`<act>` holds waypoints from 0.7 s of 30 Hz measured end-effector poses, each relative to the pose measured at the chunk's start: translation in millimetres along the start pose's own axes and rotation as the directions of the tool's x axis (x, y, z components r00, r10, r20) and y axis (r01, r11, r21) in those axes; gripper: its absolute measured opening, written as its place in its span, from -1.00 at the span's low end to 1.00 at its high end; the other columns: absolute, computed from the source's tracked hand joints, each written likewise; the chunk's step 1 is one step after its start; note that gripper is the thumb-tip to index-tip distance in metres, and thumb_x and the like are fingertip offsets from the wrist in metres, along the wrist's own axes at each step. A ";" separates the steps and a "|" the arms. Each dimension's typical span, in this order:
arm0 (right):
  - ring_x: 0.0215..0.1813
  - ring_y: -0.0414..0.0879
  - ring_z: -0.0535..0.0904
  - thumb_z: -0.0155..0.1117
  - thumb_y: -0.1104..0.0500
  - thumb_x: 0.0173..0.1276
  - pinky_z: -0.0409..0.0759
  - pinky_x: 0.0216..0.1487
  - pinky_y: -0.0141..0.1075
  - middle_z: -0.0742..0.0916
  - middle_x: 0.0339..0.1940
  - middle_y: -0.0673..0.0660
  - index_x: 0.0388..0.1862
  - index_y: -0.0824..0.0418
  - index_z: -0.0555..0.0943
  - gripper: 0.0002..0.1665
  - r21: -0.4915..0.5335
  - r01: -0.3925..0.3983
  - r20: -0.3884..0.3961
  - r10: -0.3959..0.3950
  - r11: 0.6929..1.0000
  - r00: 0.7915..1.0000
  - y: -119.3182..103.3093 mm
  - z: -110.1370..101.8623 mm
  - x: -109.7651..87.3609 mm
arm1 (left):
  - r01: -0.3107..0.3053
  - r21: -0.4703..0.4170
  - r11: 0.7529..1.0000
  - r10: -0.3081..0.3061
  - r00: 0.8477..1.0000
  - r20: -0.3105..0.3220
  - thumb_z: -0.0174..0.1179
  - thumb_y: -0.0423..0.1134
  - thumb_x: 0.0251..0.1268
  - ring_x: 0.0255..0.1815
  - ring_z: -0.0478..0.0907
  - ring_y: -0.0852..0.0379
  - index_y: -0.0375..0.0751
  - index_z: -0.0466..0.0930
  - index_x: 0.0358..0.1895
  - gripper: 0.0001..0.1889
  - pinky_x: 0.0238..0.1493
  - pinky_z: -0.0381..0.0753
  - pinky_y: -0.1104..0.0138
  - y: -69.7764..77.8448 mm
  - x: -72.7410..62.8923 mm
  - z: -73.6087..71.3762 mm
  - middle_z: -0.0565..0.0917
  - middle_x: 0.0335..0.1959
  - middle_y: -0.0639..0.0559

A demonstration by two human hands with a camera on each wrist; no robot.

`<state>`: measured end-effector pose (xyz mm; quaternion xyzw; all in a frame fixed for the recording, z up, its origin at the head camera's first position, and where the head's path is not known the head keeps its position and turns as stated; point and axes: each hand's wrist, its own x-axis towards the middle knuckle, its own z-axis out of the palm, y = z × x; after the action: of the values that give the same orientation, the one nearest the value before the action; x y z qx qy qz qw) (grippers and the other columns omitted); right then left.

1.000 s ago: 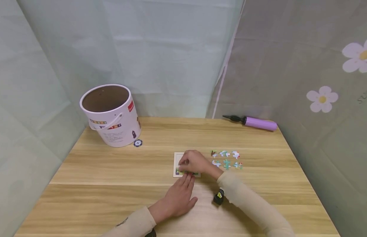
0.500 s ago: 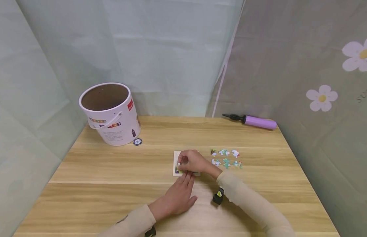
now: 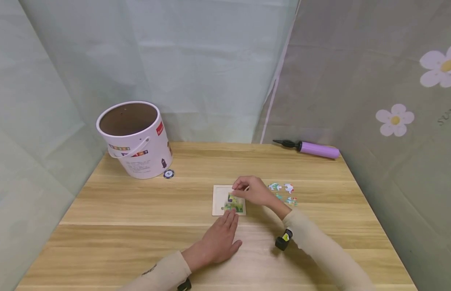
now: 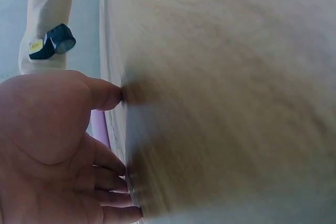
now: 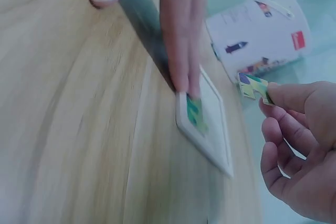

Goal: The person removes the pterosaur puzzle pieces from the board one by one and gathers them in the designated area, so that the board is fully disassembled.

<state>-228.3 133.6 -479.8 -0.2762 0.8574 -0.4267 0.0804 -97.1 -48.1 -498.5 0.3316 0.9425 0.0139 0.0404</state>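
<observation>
In the head view my left hand [image 3: 219, 238] lies with its fingers straight, fingertips on the near edge of a small wooden puzzle tray [image 3: 216, 200]. Joined green puzzle pieces [image 3: 238, 207] fill the tray's near right part. Above them my right hand [image 3: 255, 191] pinches one jigsaw piece [image 5: 254, 86], yellow-green with a purple corner, between thumb and index finger. In the right wrist view this piece is raised clear of the tray, and the other fingers curl loosely. The left wrist view shows my left palm, fingertips down at the table.
Right of the tray lie several loose puzzle pieces [image 3: 289, 188], partly hidden by my right hand. A white bucket [image 3: 149, 161] stands at the back left with a poker chip [image 3: 168, 173] beside it. A purple hand pump [image 3: 320, 150] lies at the back right.
My right hand has lifted the pinched jigsaw piece from the tray's near left corner and moved right and away with it, uncovering bare tray there. My left hand has stayed in place.
</observation>
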 end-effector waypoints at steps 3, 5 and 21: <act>-0.25 -0.22 0.65 0.43 0.17 0.38 0.65 -0.11 -0.30 0.76 -0.34 -0.06 -0.24 0.13 0.72 -0.94 -0.007 -0.016 -0.038 0.016 1.000 0.999 5.9 -12.9 -12.8 | -0.001 0.003 1.000 0.001 1.000 0.004 0.02 0.13 0.54 0.57 0.23 -0.20 -0.48 0.28 0.49 -0.24 0.51 0.31 0.09 -0.1 -0.4 -0.3 0.26 0.55 -0.35; -0.25 -0.22 0.65 0.45 0.16 0.36 0.65 -0.13 -0.30 0.76 -0.35 -0.07 -0.25 0.12 0.72 -0.93 -0.010 -0.031 -0.061 0.030 0.999 0.998 12.3 -20.0 -21.2 | 0.000 0.009 1.000 0.000 1.000 0.004 0.01 0.14 0.55 0.57 0.23 -0.20 -0.47 0.27 0.50 -0.24 0.51 0.31 0.09 -0.2 -0.5 -0.2 0.25 0.56 -0.34; -0.30 -0.20 0.63 0.47 0.18 0.32 0.60 -0.24 -0.35 0.74 -0.39 -0.11 -0.28 0.09 0.72 -0.94 -0.070 -0.126 -0.091 0.120 0.990 0.989 44.8 -45.3 -79.2 | 0.006 0.024 1.000 -0.007 1.000 0.020 -0.04 0.15 0.57 0.57 0.23 -0.19 -0.42 0.26 0.52 -0.25 0.48 0.34 0.03 0.3 0.3 0.0 0.23 0.58 -0.32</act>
<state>-197.3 229.4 -494.1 -0.2070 0.8911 -0.3996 0.0588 -97.1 -47.7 -498.5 0.3290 0.9432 -0.0009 0.0459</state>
